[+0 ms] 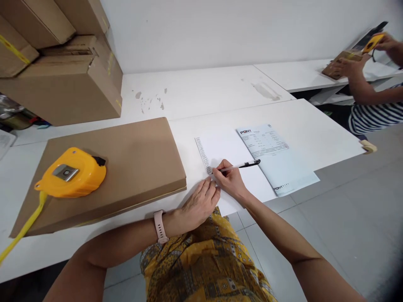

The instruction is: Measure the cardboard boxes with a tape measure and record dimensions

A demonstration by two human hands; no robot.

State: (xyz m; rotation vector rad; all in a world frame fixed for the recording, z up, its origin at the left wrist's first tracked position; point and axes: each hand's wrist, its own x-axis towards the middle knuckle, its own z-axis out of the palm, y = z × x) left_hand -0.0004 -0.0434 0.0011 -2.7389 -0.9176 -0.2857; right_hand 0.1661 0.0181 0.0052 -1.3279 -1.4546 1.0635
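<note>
My right hand (230, 180) grips a pen (244, 165) with a clear barrel and black end, its tip down on a white sheet of paper (225, 144). A narrow column of small handwriting runs along the sheet's left edge, down to the pen tip. Flat at the lower left of the sheet lies my left hand (201, 200), fingers stretched out together and holding nothing. To the right, a printed light-blue paper (277, 159) marked PONY overlaps the sheet. Left of my hands, a yellow tape measure (74, 174) rests on a flat cardboard box (135, 155).
Cardboard boxes (72, 84) are stacked at the back left against the wall. The white table (204, 96) has worn patches. At the far right, another person's hands (352, 67) hold a small brown box (333, 69) and another yellow tape measure (373, 43).
</note>
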